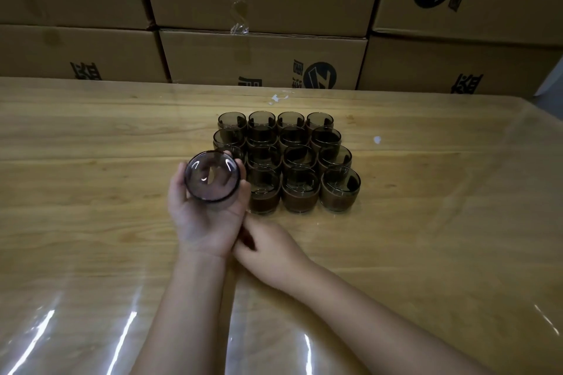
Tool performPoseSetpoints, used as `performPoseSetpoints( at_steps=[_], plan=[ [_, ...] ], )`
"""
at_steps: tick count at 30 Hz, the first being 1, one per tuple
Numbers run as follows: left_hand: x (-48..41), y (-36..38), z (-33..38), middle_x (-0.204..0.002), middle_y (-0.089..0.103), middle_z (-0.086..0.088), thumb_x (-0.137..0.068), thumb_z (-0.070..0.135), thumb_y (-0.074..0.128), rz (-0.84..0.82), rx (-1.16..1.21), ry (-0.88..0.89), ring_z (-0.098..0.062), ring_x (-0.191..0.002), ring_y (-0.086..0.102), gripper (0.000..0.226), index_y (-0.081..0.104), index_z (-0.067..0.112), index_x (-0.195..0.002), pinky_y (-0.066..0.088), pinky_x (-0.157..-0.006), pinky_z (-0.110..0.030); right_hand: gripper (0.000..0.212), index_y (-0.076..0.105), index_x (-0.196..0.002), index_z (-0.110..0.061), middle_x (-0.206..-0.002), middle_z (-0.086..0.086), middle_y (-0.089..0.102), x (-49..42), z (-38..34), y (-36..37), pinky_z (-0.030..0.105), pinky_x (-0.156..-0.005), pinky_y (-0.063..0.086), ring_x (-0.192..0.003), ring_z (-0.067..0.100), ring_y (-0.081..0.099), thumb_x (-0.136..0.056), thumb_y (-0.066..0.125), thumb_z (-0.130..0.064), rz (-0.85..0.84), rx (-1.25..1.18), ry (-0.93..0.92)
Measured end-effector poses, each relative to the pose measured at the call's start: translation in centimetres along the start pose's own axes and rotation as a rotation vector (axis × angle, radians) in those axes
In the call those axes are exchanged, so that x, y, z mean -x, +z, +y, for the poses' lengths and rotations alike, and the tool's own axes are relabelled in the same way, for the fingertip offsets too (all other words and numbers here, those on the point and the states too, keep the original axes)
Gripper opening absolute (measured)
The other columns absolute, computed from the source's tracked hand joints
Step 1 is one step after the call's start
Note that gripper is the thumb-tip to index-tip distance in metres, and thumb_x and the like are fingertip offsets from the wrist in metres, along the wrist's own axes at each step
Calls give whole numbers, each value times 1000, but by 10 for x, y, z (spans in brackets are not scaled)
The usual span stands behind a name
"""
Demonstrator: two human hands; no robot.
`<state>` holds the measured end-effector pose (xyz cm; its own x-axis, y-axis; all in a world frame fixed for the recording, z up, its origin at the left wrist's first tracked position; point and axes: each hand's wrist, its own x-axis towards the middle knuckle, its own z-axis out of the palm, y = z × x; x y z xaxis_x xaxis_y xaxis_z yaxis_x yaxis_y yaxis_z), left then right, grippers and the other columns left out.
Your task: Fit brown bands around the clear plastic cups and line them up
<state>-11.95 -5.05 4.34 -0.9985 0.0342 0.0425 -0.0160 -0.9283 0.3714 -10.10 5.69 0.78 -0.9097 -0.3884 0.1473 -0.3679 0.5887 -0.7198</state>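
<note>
The left hand (207, 222) holds a clear cup (211, 181) with its fingers curled round the wall and the mouth tipped toward the camera. It sits just beside the front-left corner of the banded cups (300, 192), which stand in rows of 4 on the bench (91, 137). No band shows on the held cup. The right hand (268, 248) lies against the left wrist with its fingers hidden, so I cannot tell whether it holds anything. The cup looks light, thin-walled and slick, likely to flex if squeezed. It is best gripped near the base, leaving the middle free for a band.
</note>
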Motion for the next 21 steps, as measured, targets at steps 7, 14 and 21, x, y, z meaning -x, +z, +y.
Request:
performPoseSetpoints(
  at_steps=[7,14,21],
  plan=[
    [4,14,-15,-102,68,-9,-48,39,90,-50,-42,-56,-22,-87,69,68,65,9,-103,58,-67,-32,30,50,-71,-24,-60,-9,51,50,29,-51,24,-55,37,-57,5,51,-96,49,-41,312,-87,24],
    [7,20,-53,-90,71,0,-76,48,65,61,-511,83,-14,-79,71,35,60,22,-99,54,-55,-30,27,55,-74,-16,-62,-16,45,57,39,-78,15,-50,32,-57,5,46,-93,41,-30,724,-62,-121],
    [15,20,-80,-91,70,1,-73,44,72,-20,-653,62,-13,-78,68,22,65,35,-92,50,-52,-23,22,54,-75,-10,-75,-13,44,57,42,-87,14,-48,37,-62,8,44,-89,42,-21,729,141,-181]
  ],
)
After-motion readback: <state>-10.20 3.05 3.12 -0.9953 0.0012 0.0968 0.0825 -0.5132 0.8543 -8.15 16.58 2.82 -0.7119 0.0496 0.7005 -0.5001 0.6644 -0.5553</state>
